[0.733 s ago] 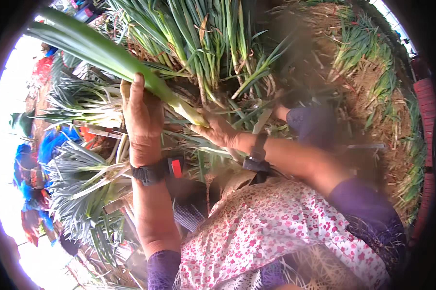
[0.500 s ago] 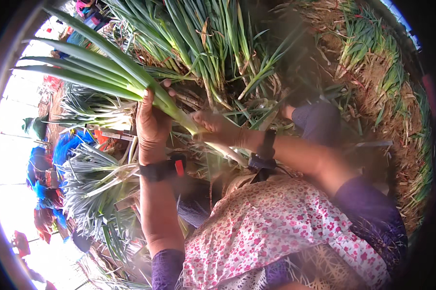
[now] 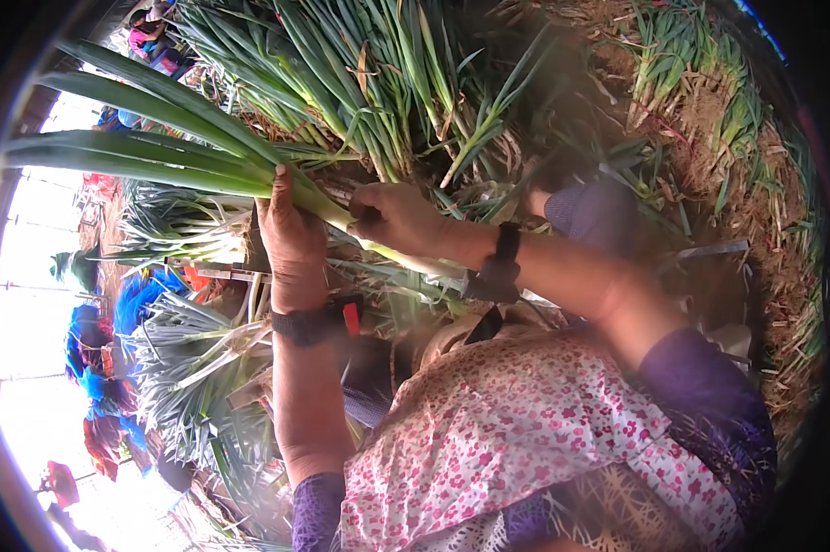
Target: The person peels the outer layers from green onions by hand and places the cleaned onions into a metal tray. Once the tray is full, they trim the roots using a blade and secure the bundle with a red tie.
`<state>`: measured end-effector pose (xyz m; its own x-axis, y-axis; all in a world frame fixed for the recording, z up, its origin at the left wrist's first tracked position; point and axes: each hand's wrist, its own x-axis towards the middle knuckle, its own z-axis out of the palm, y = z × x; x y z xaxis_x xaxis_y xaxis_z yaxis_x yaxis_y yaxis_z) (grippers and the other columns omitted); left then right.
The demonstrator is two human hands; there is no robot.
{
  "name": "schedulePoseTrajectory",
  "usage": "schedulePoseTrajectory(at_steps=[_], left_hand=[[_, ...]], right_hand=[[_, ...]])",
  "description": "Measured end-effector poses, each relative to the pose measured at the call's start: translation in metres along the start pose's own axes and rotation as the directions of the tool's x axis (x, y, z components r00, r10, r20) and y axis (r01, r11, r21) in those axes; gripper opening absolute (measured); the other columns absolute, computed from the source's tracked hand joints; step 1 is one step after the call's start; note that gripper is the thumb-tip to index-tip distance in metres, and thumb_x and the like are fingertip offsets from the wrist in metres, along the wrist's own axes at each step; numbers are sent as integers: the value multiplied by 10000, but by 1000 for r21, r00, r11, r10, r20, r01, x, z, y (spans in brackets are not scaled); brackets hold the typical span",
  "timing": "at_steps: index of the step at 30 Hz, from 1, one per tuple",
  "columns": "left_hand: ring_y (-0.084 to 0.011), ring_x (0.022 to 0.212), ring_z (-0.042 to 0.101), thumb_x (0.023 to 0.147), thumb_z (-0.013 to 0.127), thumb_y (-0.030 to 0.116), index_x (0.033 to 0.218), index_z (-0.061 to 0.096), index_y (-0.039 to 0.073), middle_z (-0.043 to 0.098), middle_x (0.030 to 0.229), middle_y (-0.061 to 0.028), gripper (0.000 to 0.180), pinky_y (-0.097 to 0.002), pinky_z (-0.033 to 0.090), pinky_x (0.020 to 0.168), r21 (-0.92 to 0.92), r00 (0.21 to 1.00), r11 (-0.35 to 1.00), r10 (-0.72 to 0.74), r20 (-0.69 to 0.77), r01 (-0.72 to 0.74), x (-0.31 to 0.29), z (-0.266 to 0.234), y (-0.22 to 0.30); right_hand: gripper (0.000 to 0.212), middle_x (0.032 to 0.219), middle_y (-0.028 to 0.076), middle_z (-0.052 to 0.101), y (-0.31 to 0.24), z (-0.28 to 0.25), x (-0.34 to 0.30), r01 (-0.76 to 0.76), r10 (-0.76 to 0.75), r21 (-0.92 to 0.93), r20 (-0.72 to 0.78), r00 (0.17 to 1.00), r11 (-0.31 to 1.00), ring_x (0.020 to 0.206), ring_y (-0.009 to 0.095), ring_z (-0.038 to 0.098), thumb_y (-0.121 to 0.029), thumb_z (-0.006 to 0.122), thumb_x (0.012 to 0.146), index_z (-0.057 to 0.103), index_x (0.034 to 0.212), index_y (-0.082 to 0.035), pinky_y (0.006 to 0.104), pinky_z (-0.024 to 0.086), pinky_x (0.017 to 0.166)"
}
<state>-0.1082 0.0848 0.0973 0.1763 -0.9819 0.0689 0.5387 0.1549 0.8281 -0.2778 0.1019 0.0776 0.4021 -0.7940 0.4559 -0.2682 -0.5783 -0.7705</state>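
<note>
A large green onion [image 3: 321,204] slants across in front of me, its long green leaves to the upper left and its pale stalk to the lower right. My left hand [image 3: 292,235] is closed around it where the leaves fan out, thumb up along the side. On the stalk just beyond, my right hand [image 3: 401,219] has its fingers curled in a pinch against the upper side. Those fingertips are partly hidden. Past the right hand, the white lower stalk [image 3: 415,260] shows beneath the wrist.
A big heap of green onions [image 3: 341,83] lies straight ahead. More bundles [image 3: 190,350] are stacked at the left, by blue plastic [image 3: 142,299]. On the right, onions [image 3: 709,110] line the soil. A floral apron [image 3: 507,423] covers my lap. Other people [image 3: 148,37] are at the far left.
My right hand has shifted slightly up and left along the stalk, its fingers now more tightly curled. The leaves have swung a little left and down. My left hand keeps its hold.
</note>
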Motion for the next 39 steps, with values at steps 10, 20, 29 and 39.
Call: schedulePoseTrajectory(at_steps=[10,20,29,39], left_hand=[[-213,860,531,827,593,154,1013,501,19,532,932,-108,247,-351,466,786,-134,996,987,-89,27,92,2,2,16],[-208,750,507,897,482,411,1037,445,62,491,842,-74,378,-353,472,719,217,932,934,323,-165,-286,33,-32,90],[-179,593,483,869,435,551,945,478,117,517,783,-66,443,-345,455,605,181,884,924,376,-279,-336,31,-85,175],[-105,586,431,854,551,322,819,438,25,407,671,-21,319,-235,419,565,-85,955,963,265,133,-256,3,-105,293]], right_hand=[[284,791,103,604,8,8,-9,-205,214,-103,86,973,973,742,176,599,-149,678,768,561,992,-21,310,475,688],[160,810,106,608,20,6,-99,-295,170,56,709,684,954,717,160,587,-162,538,857,574,924,-22,321,492,683],[291,834,155,638,148,-20,-195,-92,454,-476,738,500,875,791,328,599,-297,562,708,660,872,-78,414,462,730],[656,1107,226,563,170,-67,-136,-192,460,-463,582,671,865,974,349,573,-213,685,684,443,1260,-12,391,460,820]])
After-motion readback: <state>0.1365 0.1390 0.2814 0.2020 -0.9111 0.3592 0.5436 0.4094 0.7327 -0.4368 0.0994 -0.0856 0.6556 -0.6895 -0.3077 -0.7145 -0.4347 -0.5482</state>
